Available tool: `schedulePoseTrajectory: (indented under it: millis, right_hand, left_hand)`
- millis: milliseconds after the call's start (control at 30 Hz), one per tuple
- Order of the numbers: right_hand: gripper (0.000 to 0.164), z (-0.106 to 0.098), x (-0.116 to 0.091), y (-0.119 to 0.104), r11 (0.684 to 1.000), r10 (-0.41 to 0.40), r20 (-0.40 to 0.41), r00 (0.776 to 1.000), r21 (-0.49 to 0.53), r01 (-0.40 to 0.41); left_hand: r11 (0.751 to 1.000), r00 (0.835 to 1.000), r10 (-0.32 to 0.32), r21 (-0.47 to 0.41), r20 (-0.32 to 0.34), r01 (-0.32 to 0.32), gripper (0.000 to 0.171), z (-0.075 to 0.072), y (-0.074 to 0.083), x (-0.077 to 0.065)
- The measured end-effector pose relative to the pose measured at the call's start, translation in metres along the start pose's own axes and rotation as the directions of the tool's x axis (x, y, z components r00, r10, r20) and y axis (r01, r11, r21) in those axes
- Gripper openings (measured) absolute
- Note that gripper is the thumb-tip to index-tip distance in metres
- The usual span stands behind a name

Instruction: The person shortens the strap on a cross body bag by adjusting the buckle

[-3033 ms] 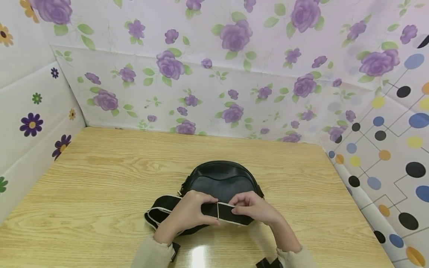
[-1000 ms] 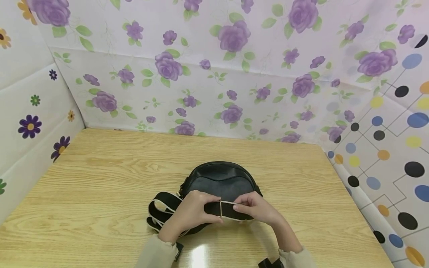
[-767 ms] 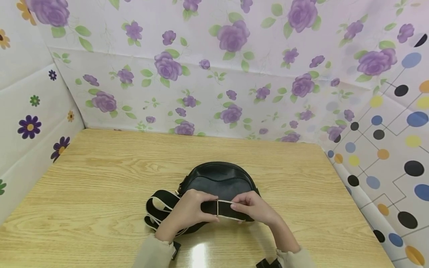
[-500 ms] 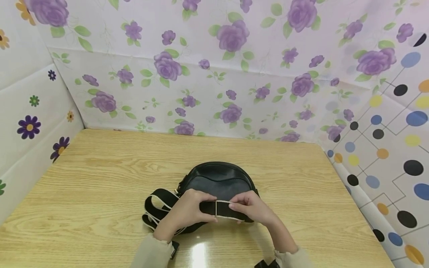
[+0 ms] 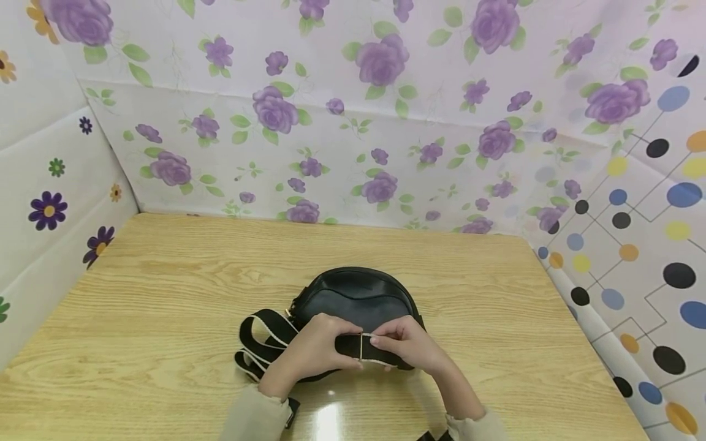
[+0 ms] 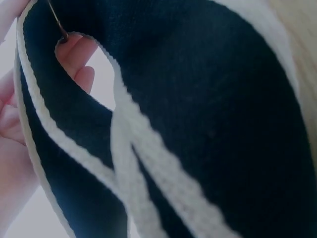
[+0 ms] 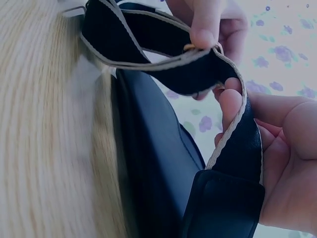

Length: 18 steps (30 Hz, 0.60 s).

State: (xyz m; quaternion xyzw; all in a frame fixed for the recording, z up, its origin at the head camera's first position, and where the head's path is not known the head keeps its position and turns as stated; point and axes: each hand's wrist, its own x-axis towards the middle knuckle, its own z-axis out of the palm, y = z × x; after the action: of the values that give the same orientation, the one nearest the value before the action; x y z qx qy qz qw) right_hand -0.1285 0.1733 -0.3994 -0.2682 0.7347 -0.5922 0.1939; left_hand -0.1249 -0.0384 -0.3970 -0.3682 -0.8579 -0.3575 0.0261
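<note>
A black half-round bag point(image 5: 361, 306) lies on the table, its wide black strap point(image 5: 347, 346) with white edging drawn across its front. My left hand point(image 5: 314, 349) grips the strap at a thin gold-coloured slider buckle point(image 5: 361, 347), thumb below and fingers above. Just right of the buckle, my right hand point(image 5: 410, 344) pinches the strap between thumb and fingers. The right wrist view shows the strap rising from a black end tab point(image 7: 223, 203) past the right-hand fingers to the buckle. Loops of strap point(image 6: 208, 99) fill most of the left wrist view.
Slack strap loops point(image 5: 265, 334) lie left of the bag on the wood-grain table point(image 5: 182, 294). A purple-flowered sheet point(image 5: 331, 141) hangs behind, with a dotted sheet point(image 5: 634, 288) on the right. Dark wrist bands point(image 5: 292, 411) show by the sleeves.
My right-hand pinch has come closer to the buckle, shortening the strap seen between them. The slack loop at the left has opened wider, and the bag sits slightly further left.
</note>
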Motion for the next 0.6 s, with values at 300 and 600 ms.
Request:
schedulePoseTrajectory:
  millis: [300, 600]
  right_hand:
    - [0.016, 0.0036, 0.0009, 0.0005, 0.997, 0.058, -0.012, 0.998, -0.045, -0.058]
    - [0.016, 0.0073, 0.0009, -0.0057, 0.993, 0.111, -0.024, 0.994, -0.040, -0.112]
  left_hand:
    - [1.000, 1.000, 0.008, 0.025, -0.004, -0.008, 0.046, 0.0042, 0.0005, 0.0001]
    - [1.000, 1.000, 0.009, 0.014, 0.009, -0.009, 0.046, 0.0055, 0.0012, 0.0013]
